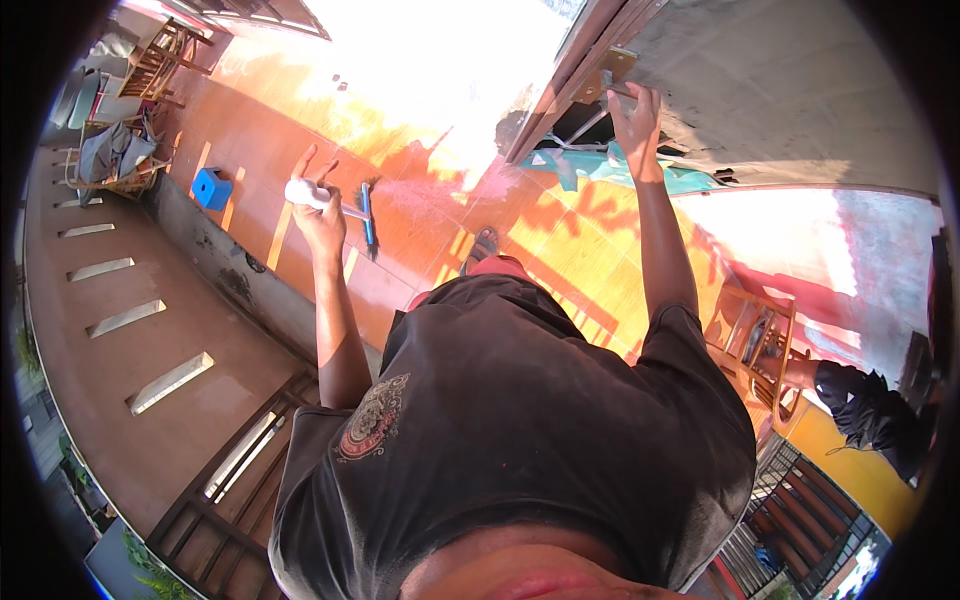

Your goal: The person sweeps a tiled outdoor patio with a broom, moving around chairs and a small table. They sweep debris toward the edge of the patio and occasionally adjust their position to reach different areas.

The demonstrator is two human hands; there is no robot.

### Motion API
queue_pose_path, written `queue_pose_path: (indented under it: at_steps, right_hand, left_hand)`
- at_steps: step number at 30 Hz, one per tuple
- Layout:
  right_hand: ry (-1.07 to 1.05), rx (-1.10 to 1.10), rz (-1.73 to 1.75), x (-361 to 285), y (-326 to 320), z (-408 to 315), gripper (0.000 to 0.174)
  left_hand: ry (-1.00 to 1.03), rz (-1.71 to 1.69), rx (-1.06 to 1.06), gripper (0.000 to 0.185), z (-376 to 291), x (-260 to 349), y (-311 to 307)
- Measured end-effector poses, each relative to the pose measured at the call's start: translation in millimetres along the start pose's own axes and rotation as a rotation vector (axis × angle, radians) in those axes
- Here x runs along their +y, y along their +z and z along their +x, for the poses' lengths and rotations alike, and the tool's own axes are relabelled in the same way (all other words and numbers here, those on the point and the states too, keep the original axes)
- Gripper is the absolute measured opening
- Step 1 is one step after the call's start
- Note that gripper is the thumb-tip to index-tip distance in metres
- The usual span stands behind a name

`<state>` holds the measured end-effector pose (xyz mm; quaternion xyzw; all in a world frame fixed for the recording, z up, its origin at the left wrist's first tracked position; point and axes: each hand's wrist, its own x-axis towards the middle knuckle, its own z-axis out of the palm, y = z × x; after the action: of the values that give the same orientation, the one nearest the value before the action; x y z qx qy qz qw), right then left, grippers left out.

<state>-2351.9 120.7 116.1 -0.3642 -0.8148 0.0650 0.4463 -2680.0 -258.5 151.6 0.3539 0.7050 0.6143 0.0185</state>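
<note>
My left hand (322,225) is closed around the white handle (306,193) of a broom, with a couple of fingers extended. Beyond it, the blue broom head (367,214) with dark bristles is down by the tiled floor. My right hand (641,127) is up at a door, its fingers around the metal door handle (607,78) on a brass-coloured plate. The door panel (772,97) is grey-brown, and its covering is torn open near my wrist. Torn teal sheeting (577,165) hangs along its lower edge.
A blue plastic stool (211,189) stands by the low wall (112,300). A chair draped with grey cloth (116,154) is at the far left. To the right, a person's leg (799,373) is beside a wooden chair (754,337). Strong sunlight whitens the floor ahead.
</note>
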Motion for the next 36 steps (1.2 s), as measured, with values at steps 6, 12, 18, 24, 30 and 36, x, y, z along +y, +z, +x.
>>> queue_pose_path:
  at_steps: [6,12,18,24,30,36]
  right_hand:
    - [-0.103,-0.034,-0.255,44.8,48.9,10.9,0.039]
    - [0.136,0.193,-0.157,50.1,88.7,-6.1,0.028]
    - [0.142,0.19,-0.071,35.4,60.2,-40.3,0.026]
    - [0.099,-0.163,-0.143,-3.2,-40.2,-97.8,0.019]
    - [0.28,-0.189,-0.516,-75.4,-115.1,-152.1,0.019]
    - [0.669,0.002,-0.495,-117.3,-149.2,-227.1,0.031]
  left_hand:
    - [-0.018,-0.01,0.176,0.038,42.1,-19.8,-24.3]
    - [0.035,-0.034,0.134,0.037,67.5,-15.7,-20.1]
    - [0.024,-0.106,0.05,0.031,90.7,-20.1,12.8]
    - [0.035,-0.159,-0.219,0.032,102.6,-29.4,41.0]
    - [0.004,-0.227,-0.441,0.027,119.1,-36.2,77.8]
    - [0.113,-0.388,-0.643,0.018,121.1,-40.2,109.0]
